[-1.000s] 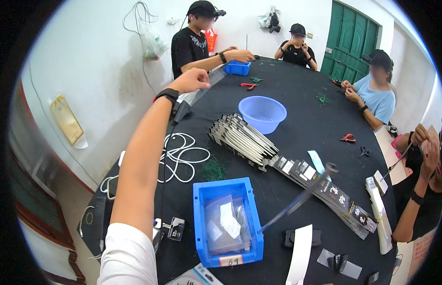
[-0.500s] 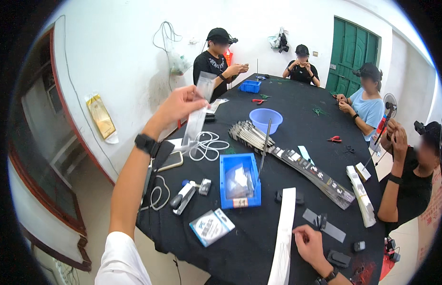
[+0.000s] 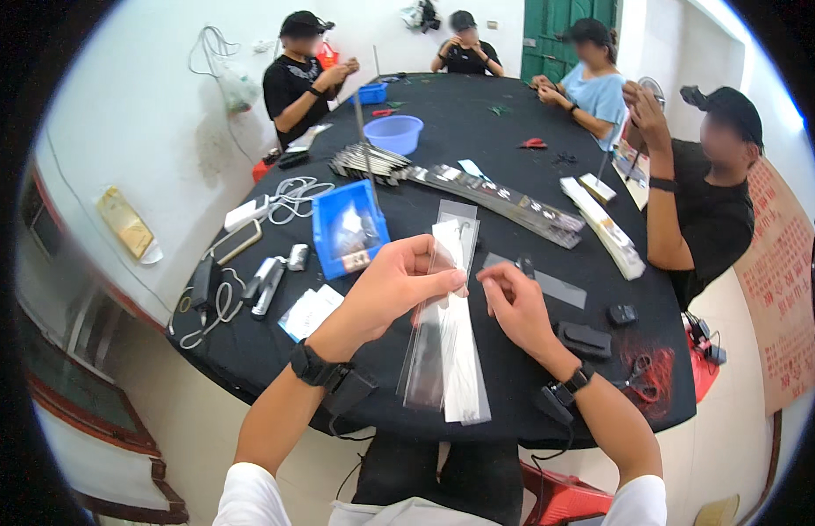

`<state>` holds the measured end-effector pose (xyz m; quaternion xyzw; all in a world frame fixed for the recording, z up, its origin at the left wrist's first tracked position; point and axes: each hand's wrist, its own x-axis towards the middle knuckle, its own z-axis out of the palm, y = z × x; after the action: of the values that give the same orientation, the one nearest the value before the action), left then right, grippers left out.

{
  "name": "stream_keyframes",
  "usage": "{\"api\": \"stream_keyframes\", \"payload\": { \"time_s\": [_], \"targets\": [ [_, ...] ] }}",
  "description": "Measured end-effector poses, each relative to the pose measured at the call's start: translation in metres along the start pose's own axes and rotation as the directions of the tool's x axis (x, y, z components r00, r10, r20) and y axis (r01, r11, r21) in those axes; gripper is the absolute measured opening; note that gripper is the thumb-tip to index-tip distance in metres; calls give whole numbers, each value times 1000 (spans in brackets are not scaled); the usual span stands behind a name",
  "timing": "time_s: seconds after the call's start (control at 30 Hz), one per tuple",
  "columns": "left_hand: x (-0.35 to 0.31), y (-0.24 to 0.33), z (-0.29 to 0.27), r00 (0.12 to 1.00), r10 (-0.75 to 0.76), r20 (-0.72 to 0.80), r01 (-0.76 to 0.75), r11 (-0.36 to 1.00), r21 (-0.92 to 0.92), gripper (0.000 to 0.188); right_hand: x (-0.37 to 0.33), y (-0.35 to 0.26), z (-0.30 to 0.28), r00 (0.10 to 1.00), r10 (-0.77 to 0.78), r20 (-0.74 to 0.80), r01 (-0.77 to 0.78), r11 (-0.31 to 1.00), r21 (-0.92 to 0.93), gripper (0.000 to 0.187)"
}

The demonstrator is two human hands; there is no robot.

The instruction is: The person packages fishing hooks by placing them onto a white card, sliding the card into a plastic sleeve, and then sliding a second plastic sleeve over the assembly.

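Observation:
My left hand (image 3: pixel 399 285) pinches a long clear plastic sleeve (image 3: pixel 425 364) between thumb and fingers, just above the near part of the table. The sleeve overlaps a long white strip (image 3: pixel 464 368) lying lengthwise in front of me; I cannot tell whether the strip is also gripped. Close to the sleeve's right edge, my right hand (image 3: pixel 517 307) has its fingers curled in a pinch. Anything between those fingertips is too fine to make out. A flat grey transparent strip (image 3: pixel 556 290) lies beyond the right hand.
Behind my hands stand a blue bin (image 3: pixel 322 232) with plastic bags and a purple bowl (image 3: pixel 394 136). A row of packaged strips (image 3: pixel 504 203) stretches rightward. Scissors (image 3: pixel 637 379) and red thread (image 3: pixel 660 381) lie near right. A stapler-like tool (image 3: pixel 267 287) is at left. Co-workers sit or stand around the table.
My left hand has come down from the upper left to the middle with the clear sleeve. My right hand has risen and moved in beside it. The view has tilted down.

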<state>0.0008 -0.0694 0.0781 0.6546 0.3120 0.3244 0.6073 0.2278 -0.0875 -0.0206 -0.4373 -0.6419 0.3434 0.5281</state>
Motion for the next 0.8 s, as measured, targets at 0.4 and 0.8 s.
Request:
{"api": "stream_keyframes", "payload": {
  "time_s": [0.4,0.8],
  "targets": [
    [37,-75,20,999,-34,21,34,999,19,36,-3,-7,-7,974,224,15,-223,955,197,22],
    [32,-72,11,999,-34,-1,34,998,-55,19,-2,-8,-7,959,284,26,-277,907,318,20]
  ]
}}
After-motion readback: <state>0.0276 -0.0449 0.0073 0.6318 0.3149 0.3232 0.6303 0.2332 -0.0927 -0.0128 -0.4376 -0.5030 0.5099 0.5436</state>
